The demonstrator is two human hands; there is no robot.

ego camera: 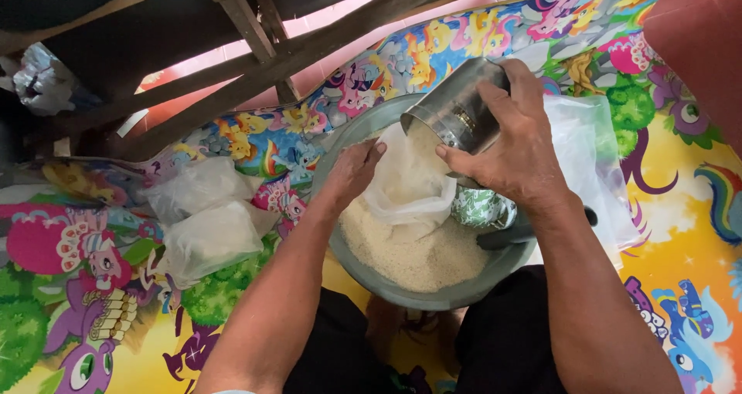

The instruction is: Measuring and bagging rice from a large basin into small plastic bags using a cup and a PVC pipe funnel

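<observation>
1. Leftmost on the cartoon mat, I see two filled plastic bags.
2. My left hand pinches open a thin bag over the rice basin.
3. My right hand grips a tilted metal cup at the bag's mouth.

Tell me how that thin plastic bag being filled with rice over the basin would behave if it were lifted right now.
The plastic bag looks thin and crumpled, so it would probably sag and flop. Only the left hand holds its mouth, so it might spill rice if tilted. The right hand tips a metal cup into it, so it is likely gaining weight.
</observation>
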